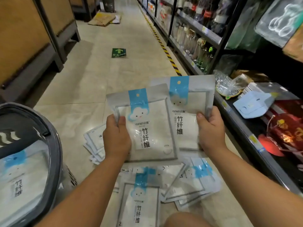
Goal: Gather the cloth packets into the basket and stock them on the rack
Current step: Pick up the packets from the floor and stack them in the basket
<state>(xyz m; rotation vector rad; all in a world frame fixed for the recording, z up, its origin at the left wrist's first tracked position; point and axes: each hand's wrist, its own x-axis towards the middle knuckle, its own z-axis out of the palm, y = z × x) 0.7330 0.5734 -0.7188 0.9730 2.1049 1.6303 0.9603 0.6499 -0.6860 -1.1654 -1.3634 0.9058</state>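
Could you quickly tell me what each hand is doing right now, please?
Left hand grips the front cloth packet.
Right hand grips the rear cloth packet.

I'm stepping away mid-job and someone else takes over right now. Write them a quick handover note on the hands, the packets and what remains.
Left hand grips the front packet at its left edge. Right hand grips the rear packet at its right edge. The two packets overlap, held above the floor.
The basket stands at the left with at least one packet inside.
Loose packets lie scattered on the floor below the hands.
Done: some gathered.
Left: put these two in the basket, gather the rest, then stock the rack on the right.
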